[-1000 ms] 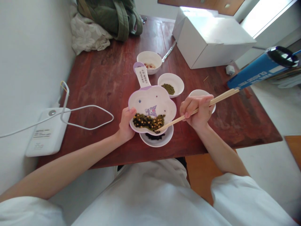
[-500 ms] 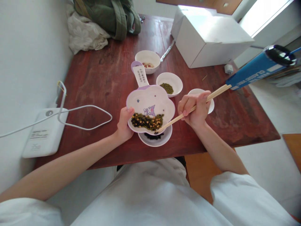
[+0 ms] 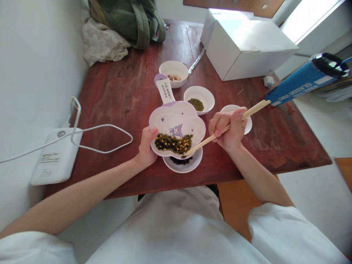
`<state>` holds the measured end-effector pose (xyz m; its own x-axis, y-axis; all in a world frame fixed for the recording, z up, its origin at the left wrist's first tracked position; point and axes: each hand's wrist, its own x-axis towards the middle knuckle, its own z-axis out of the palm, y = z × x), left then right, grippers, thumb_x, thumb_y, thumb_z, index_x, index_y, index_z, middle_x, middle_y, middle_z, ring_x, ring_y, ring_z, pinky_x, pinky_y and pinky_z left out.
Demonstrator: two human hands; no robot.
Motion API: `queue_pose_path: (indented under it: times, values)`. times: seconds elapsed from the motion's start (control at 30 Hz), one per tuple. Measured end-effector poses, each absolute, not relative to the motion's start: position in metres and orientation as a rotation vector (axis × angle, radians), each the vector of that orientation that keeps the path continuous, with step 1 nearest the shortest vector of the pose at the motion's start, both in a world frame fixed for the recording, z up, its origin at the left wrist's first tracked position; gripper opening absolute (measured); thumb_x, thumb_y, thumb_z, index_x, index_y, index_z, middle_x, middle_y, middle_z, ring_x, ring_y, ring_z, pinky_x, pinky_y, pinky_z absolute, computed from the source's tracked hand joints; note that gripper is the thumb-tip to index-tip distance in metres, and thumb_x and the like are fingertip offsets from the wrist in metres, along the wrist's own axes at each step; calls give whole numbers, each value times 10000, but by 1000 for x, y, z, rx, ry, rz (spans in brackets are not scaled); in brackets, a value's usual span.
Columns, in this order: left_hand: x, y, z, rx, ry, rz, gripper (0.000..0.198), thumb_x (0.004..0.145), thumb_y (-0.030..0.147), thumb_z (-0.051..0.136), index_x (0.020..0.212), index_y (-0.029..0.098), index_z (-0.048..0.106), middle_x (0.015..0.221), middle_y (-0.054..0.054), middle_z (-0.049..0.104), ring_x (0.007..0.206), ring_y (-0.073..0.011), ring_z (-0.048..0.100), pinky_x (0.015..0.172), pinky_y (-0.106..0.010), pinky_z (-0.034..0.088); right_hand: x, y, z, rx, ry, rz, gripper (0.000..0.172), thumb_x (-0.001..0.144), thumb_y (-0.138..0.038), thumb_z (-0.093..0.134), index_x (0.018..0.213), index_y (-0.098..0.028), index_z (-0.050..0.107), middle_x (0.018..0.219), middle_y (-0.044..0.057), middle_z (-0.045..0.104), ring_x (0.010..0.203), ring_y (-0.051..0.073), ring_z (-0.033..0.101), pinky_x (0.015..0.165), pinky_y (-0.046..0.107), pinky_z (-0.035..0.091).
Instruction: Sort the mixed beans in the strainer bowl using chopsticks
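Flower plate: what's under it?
A white bowl sits under the flower plate, with something dark in it. The plate covers most of the bowl, so the rest of its contents cannot be seen.

We've got white wall (image 3: 35, 80) on left, worn reddish wooden tabletop (image 3: 115, 99), bright window (image 3: 310, 20) up right, pale floor (image 3: 316, 205) below.

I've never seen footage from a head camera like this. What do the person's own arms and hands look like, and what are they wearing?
Both arms come out of loose, short white sleeves, the left sleeve and the right sleeve, apparently from a white T-shirt. The left forearm and right forearm are bare. The left hand and right hand wear no gloves, and no watch, bracelet or ring shows.
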<state>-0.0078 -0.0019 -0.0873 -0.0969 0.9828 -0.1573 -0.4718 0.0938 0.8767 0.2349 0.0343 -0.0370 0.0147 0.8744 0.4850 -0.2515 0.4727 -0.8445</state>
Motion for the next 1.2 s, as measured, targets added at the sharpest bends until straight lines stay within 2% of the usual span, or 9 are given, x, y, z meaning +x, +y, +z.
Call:
queue_pose_path:
  times: [0.1,0.17,0.27,0.4,0.6,0.73,0.87,1.03,1.2]
  values:
    - [-12,-2,-95,687,1022,1407,610,721,798,1004,947,260,826,885,-56,846,1164,-408,851,1014,-531,701,235,35,-37,-653,-1255,981,950,1052,-967,576,425,-253,564,397,-1,477,272,116,413,260,275,192]
    - [-14,-2,-101,700,1021,1410,614,735,811,997,949,262,826,902,-55,856,1131,-391,855,1002,-516,697,235,34,-36,-643,-1250,986,940,1062,-944,598,430,-247,576,405,1,500,261,107,400,251,270,186]
    - [-16,-2,-104,712,1002,1402,620,737,819,997,942,261,824,909,-59,866,1109,-387,859,981,-514,699,234,34,-36,-621,-1246,981,933,1067,-934,604,442,-242,579,418,2,510,271,101,414,255,255,196]
    - [-14,-2,-99,685,1035,1436,583,717,768,1030,933,267,822,879,-29,854,1102,-372,850,993,-508,696,233,34,-37,-656,-1248,995,926,1039,-982,581,450,-268,551,405,-5,447,311,129,442,254,259,241]
    - [-5,-2,-85,671,968,1422,611,675,758,1054,915,245,825,883,-64,858,1260,-455,824,1100,-575,687,233,34,-41,-616,-1226,993,877,1101,-888,603,469,-281,593,435,27,501,411,178,582,275,266,270]
    - [-4,-2,-82,689,982,1434,583,681,758,1038,902,259,834,873,-56,862,1255,-456,836,1130,-601,685,234,33,-41,-654,-1230,998,868,1068,-936,603,485,-292,601,471,34,518,498,199,665,293,273,331]
    - [-4,-2,-80,661,981,1428,561,663,736,1045,872,261,831,849,-55,861,1272,-465,838,1121,-606,693,233,33,-40,-678,-1229,1016,885,1061,-946,602,473,-286,574,459,24,491,452,181,617,277,265,293]
    - [-3,-1,-80,629,996,1449,645,611,735,1080,954,244,842,842,-54,855,1306,-479,818,1084,-581,706,231,34,-38,-650,-1199,1028,893,1084,-903,621,451,-278,553,422,12,466,383,157,554,265,258,221]
    - [-9,-2,-91,672,992,1428,591,723,734,1038,967,243,817,934,-51,879,1297,-446,819,1075,-539,694,231,33,-36,-706,-1189,1029,912,1040,-965,619,453,-273,532,427,6,463,380,161,578,266,266,219]
